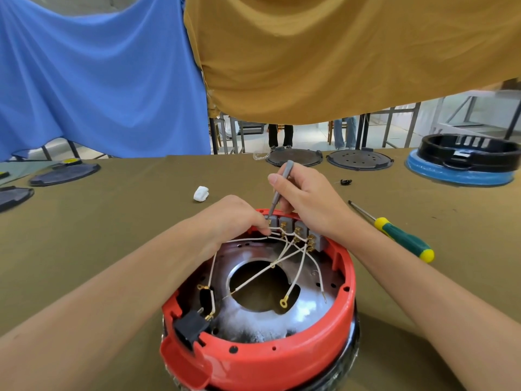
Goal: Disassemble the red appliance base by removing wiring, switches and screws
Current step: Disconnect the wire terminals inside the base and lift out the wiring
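The red appliance base [282,359] lies open side up near the table's front edge. Several white wires [298,266] cross its metal inside and run to a row of grey switches [298,230] at the far rim. My right hand [307,198] grips a thin grey screwdriver [280,187], its tip down at the leftmost switch. My left hand [234,218] pinches a white wire beside that switch. A black socket [191,328] sits in the near left rim.
A green and yellow screwdriver [400,235] lies on the olive cloth to the right. A white lump [201,193] and a small black part [346,182] lie behind the base. Dark round plates [294,157] and a black ring on a blue base [465,162] line the far edge.
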A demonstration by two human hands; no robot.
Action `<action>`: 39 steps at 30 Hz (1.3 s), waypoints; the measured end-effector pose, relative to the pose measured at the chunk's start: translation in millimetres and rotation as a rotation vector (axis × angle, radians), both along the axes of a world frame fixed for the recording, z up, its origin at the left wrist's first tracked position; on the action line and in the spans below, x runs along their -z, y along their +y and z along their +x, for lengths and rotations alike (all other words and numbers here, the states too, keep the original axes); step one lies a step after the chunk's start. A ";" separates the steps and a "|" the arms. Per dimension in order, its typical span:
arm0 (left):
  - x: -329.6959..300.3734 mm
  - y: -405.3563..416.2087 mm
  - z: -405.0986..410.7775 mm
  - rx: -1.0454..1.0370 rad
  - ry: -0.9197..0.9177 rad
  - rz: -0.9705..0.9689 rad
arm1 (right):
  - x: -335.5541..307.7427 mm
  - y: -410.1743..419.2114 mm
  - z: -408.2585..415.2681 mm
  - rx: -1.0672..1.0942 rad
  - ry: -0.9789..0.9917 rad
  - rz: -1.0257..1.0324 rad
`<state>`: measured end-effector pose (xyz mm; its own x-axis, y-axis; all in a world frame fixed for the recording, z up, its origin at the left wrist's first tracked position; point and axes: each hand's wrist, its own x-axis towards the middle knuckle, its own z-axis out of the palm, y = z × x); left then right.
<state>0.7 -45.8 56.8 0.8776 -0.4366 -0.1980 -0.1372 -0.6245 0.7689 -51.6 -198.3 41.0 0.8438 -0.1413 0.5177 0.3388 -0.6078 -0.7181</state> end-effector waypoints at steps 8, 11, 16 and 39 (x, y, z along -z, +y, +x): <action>-0.3 0.2 -2.0 0.008 0.006 -0.007 | -0.6 -3.7 8.0 -0.023 0.066 0.071; 0.0 1.3 -2.7 0.010 0.015 -0.013 | -2.3 -4.0 12.5 -0.031 0.120 0.115; 0.2 1.9 -2.6 0.013 0.022 -0.014 | -1.1 -3.9 13.7 -0.045 0.131 0.135; -1.2 -0.5 -5.7 -0.001 0.020 -0.018 | 2.4 -2.6 10.7 -0.015 0.081 0.008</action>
<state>-5.0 -46.3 58.1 0.8739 -0.4397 -0.2073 -0.1217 -0.6107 0.7825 -40.9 -200.9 38.6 0.8849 -0.1321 0.4467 0.2885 -0.5975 -0.7482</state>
